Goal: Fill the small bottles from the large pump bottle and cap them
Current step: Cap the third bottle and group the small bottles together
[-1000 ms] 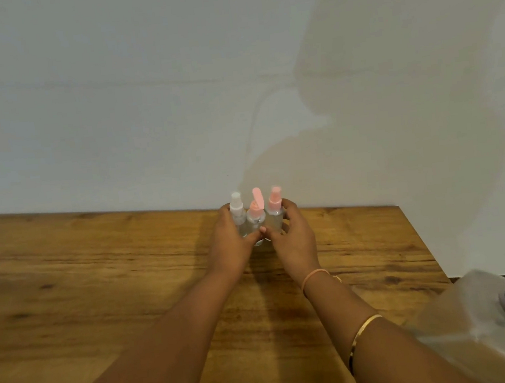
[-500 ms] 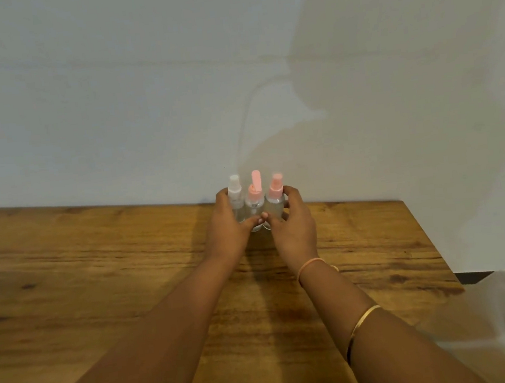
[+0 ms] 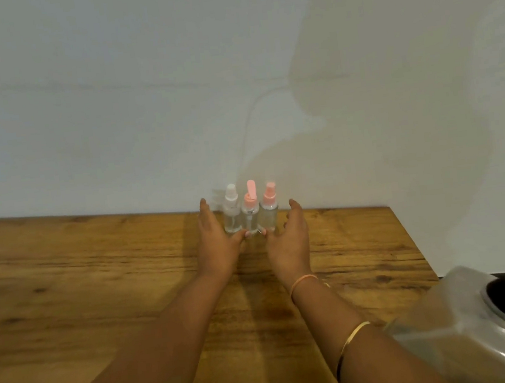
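We see 3 small clear bottles far out at 12 o'clock, all upright, capped and packed in a tight row, approx. touching. The white-cap bottle (image 3: 232, 213) is at the row's 9 o'clock end, the tall pink-cap bottle (image 3: 250, 215) in the mid., and the pink spray bottle (image 3: 269, 211) at 3 o'clock. The large bottle (image 3: 478, 333), translucent w/ a black top, sits near us at 4 o'clock, partly cut off.

Three small bottles (image 3: 251, 219) capped, upright at table (image 3: 99, 285) rear (one white cap, two pink). Flanking them: left hand (image 3: 216, 245), right hand (image 3: 289, 240), fingers extended.
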Demonstrator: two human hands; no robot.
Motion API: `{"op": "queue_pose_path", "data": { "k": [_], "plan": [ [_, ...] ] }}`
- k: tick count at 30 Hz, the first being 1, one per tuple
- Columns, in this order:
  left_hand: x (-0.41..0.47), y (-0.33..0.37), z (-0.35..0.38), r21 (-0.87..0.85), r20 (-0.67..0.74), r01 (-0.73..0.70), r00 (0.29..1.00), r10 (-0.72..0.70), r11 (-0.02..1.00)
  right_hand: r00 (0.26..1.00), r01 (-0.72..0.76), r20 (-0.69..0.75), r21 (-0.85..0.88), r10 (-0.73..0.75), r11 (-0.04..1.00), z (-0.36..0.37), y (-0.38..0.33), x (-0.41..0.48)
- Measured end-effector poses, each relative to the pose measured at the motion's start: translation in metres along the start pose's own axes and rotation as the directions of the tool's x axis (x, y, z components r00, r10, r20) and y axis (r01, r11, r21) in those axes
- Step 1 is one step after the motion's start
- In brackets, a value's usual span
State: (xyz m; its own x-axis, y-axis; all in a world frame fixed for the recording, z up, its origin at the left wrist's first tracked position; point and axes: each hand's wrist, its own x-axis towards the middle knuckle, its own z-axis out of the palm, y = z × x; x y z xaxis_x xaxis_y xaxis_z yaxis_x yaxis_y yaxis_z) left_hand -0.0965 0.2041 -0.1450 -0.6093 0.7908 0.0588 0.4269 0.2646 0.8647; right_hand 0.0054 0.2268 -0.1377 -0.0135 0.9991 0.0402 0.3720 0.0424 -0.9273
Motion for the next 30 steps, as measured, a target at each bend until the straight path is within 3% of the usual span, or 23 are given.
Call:
{"op": "queue_pose_path", "data": {
  "k": [6, 11, 17, 23, 26, 28, 30],
  "plan": [
    [-0.052, 0.023, -0.028, 0.024, -0.036, 0.055, 0.998, -0.054, 0.998, 0.995, 0.043, 0.099, -0.129, -0.030, 0.991, -0.034, -0.028, -0.049],
    [-0.106, 0.064, -0.029, 0.026, 0.189, 0.014, 0.982, -0.018, 1.000, 0.979, 0.117, 0.188, -0.213, -0.076, 0.970, -0.082, -0.041, -0.096],
    [-0.165, 0.083, -0.011, 0.021, 0.460, 0.015, 0.888, -0.023, 1.000, 0.973, 0.191, 0.183, -0.297, -0.141, 0.936, -0.142, -0.039, -0.137],
    [-0.193, 0.096, 0.008, -0.047, 0.606, -0.010, 0.795, 0.036, 0.999, 0.974, 0.184, 0.167, -0.208, -0.150, 0.961, -0.196, -0.036, -0.165],
    [-0.207, 0.110, 0.017, -0.240, 0.648, 0.052, 0.752, 0.120, 0.969, 0.980, 0.174, 0.122, -0.154, -0.156, 0.973, -0.215, -0.034, -0.172],
    [-0.215, 0.121, 0.025, -0.371, 0.680, 0.230, 0.727, 0.095, 0.899, 0.983, 0.165, 0.103, -0.145, -0.151, 0.976, -0.225, -0.032, -0.174],
    [-0.219, 0.127, 0.032, -0.441, 0.745, 0.346, 0.656, 0.121, 0.828, 0.986, 0.149, 0.094, -0.123, -0.138, 0.981, -0.232, -0.031, -0.173]
  ]
}}
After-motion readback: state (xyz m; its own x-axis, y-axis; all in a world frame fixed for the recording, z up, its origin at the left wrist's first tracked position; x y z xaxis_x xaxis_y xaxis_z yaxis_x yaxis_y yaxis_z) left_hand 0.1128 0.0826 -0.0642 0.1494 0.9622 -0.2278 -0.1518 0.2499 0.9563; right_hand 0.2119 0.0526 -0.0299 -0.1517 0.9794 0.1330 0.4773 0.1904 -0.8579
